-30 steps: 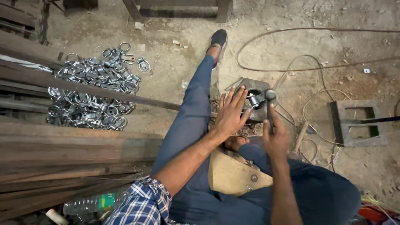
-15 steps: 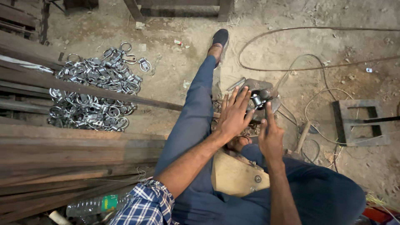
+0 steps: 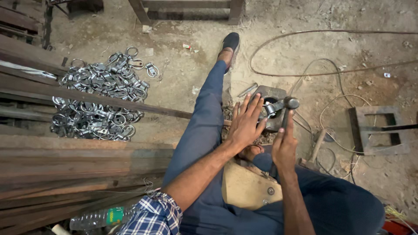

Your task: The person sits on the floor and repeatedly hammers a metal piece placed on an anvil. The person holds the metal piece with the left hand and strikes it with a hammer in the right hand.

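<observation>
Head view, looking down past my knees at a dusty workshop floor. My left hand (image 3: 246, 124) lies flat with the fingers spread, pressing on a small shiny metal clamp piece (image 3: 272, 108) that sits on top of a dark metal block (image 3: 273, 114) on the ground between my legs. That hand grips nothing; it is open and only holds the piece down. My right hand (image 3: 284, 148) is closed around the handle of a hammer (image 3: 287, 111), thumb along the shaft. The hammer's round head is just above the far edge of the block, right beside the clamp piece; whether it touches the piece I cannot tell.

My left leg in blue trousers stretches forward, the dark shoe (image 3: 230, 42) pointing away from me. A tan wooden board (image 3: 246, 187) lies under my forearms, against my lap. To the left is a heap of shiny metal clamps (image 3: 102, 98), with a long rusty bar (image 3: 87, 93) lying across it and more rusty bars (image 3: 65, 169) stacked nearer to me. A plastic bottle (image 3: 98, 217) lies at the lower left by my checked sleeve. Thin cables (image 3: 322, 69) loop over the floor to the right, near a square metal frame (image 3: 376, 130).
</observation>
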